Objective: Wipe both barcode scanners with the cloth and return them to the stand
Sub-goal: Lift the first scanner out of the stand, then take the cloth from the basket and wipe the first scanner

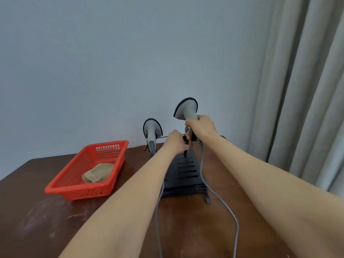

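Note:
A black slotted stand (pixel 186 175) sits on the brown table, near the wall. One grey barcode scanner (pixel 152 129) hangs upright on the stand's left side. My right hand (pixel 201 128) grips the handle of the second grey scanner (pixel 186 108), holding it above the stand's right side. My left hand (pixel 176 143) pinches the stand's black holder post just below that scanner. A folded beige cloth (pixel 98 173) lies in the red basket (pixel 74 190) to the left. Two grey cables (pixel 219 200) trail toward me across the table.
The brown table (pixel 46 220) has pale smears on its near left surface. A grey-blue wall stands right behind the stand. Grey curtains (pixel 307 90) hang at the right, beyond the table's edge.

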`<state>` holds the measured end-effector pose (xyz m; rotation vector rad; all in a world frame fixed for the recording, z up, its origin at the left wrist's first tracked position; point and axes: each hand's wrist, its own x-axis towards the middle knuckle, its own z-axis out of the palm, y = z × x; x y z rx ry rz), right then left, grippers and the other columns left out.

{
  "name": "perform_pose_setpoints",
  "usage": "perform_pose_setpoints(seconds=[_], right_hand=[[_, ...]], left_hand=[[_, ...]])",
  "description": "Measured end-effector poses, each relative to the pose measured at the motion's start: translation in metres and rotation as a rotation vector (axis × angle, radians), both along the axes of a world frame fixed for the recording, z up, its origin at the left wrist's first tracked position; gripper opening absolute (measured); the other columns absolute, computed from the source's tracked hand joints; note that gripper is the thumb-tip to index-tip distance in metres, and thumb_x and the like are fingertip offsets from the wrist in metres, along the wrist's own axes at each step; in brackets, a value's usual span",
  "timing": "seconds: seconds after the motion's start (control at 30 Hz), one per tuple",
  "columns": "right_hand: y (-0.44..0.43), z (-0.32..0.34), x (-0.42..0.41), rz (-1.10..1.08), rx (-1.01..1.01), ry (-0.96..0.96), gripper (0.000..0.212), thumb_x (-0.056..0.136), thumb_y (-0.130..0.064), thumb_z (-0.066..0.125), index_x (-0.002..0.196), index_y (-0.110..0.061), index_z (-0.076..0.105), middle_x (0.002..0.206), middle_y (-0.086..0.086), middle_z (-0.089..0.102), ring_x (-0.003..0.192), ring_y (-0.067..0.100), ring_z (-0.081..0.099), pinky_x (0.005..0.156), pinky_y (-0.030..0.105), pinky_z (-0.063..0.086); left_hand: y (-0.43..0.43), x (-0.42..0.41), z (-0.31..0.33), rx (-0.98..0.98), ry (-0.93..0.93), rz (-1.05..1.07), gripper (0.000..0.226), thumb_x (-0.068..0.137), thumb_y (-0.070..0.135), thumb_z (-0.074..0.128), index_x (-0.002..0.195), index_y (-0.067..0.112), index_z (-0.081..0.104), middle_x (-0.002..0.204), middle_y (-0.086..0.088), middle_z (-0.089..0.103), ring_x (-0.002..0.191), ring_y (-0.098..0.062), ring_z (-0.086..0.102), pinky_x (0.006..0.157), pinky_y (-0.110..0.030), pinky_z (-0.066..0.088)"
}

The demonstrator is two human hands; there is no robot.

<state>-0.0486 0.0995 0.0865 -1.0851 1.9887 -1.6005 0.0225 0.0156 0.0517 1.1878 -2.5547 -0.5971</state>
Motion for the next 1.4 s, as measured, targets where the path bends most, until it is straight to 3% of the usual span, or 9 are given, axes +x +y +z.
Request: perform_pose_setpoints(seconds=[0.07,0.17,0.23,0.33,0.47,0.7,0.97,1.17,1.4], right_hand=[[0.005,0.002,0.006,0.006,-0.012,-0.002,0.010,0.076,-0.018,0.055,0.075,-0.009,0.059,0.053,0.004,0.067,0.056,0.019,0.064,0.070,0.035,0.055],[0.012,0.004,0.017,0.043,-0.014,0.005,0.010,0.078,-0.017,0.056,0.071,-0.009,0.055,0.046,0.001,0.063,0.057,0.020,0.064,0.068,0.033,0.052],[0.019,0.005,0.025,0.084,-0.015,-0.007,0.011,0.080,-0.015,0.055,0.072,-0.009,0.053,0.048,0.005,0.063,0.057,0.020,0.064,0.065,0.032,0.051],[0.030,0.003,0.039,0.151,-0.026,-0.043,0.008,0.083,-0.012,0.055,0.077,-0.007,0.055,0.052,0.009,0.064,0.053,0.020,0.061,0.060,0.029,0.046],[0.044,-0.002,0.058,0.248,-0.061,-0.095,0.011,0.086,-0.010,0.054,0.091,-0.001,0.058,0.057,0.013,0.064,0.050,0.021,0.058,0.059,0.030,0.049],[0.060,-0.019,0.078,0.385,-0.053,-0.128,0.009,0.090,-0.009,0.049,0.097,-0.006,0.054,0.057,0.010,0.065,0.049,0.019,0.059,0.053,0.024,0.051],[0.072,-0.029,0.079,0.489,0.016,-0.158,0.016,0.090,-0.006,0.047,0.106,-0.008,0.050,0.066,0.012,0.067,0.053,0.015,0.060,0.055,0.023,0.051],[0.077,-0.026,0.073,0.559,0.094,-0.177,0.006,0.089,-0.006,0.050,0.092,-0.006,0.055,0.070,0.011,0.066,0.057,0.017,0.059,0.056,0.026,0.050],[0.079,-0.031,0.064,0.607,0.161,-0.211,0.004,0.089,-0.005,0.053,0.091,-0.008,0.055,0.071,0.007,0.067,0.060,0.017,0.058,0.057,0.025,0.049]], left_hand=[[0.005,0.011,0.016,-0.032,-0.003,0.007,0.026,0.092,0.016,0.052,0.071,0.012,0.036,0.073,-0.002,0.041,0.060,-0.012,0.038,0.047,-0.022,0.028],[0.008,0.029,0.033,0.018,0.076,0.037,0.033,0.093,0.011,0.046,0.064,0.014,0.031,0.064,-0.002,0.035,0.057,-0.012,0.036,0.049,-0.022,0.027],[0.009,0.040,0.040,0.151,0.238,0.084,0.027,0.089,0.006,0.044,0.063,0.011,0.035,0.062,-0.004,0.036,0.063,-0.019,0.044,0.059,-0.028,0.046],[0.018,0.059,0.045,0.405,0.543,0.121,0.015,0.090,0.012,0.047,0.076,0.008,0.051,0.074,-0.009,0.053,0.073,-0.023,0.055,0.088,-0.041,0.054],[0.031,0.083,0.045,0.585,0.686,0.128,0.024,0.092,0.033,0.054,0.087,0.010,0.057,0.106,-0.018,0.063,0.096,-0.027,0.064,0.085,-0.035,0.054],[0.045,0.106,0.031,0.883,0.911,0.155,0.048,0.096,0.032,0.053,0.125,-0.006,0.050,0.110,-0.020,0.062,0.105,-0.032,0.062,0.096,-0.041,0.049],[0.056,0.110,0.013,1.000,0.965,0.182,0.047,0.095,0.024,0.055,0.130,-0.006,0.047,0.122,-0.021,0.057,0.114,-0.031,0.058,0.095,-0.036,0.048],[0.062,0.108,0.004,1.089,1.020,0.145,0.022,0.093,0.023,0.058,0.093,0.001,0.055,0.073,-0.014,0.065,0.072,-0.022,0.061,0.064,-0.031,0.055],[0.064,0.108,-0.005,1.078,1.019,0.154,0.024,0.092,0.025,0.061,0.093,0.002,0.055,0.090,-0.013,0.063,0.083,-0.022,0.063,0.080,-0.034,0.052]])
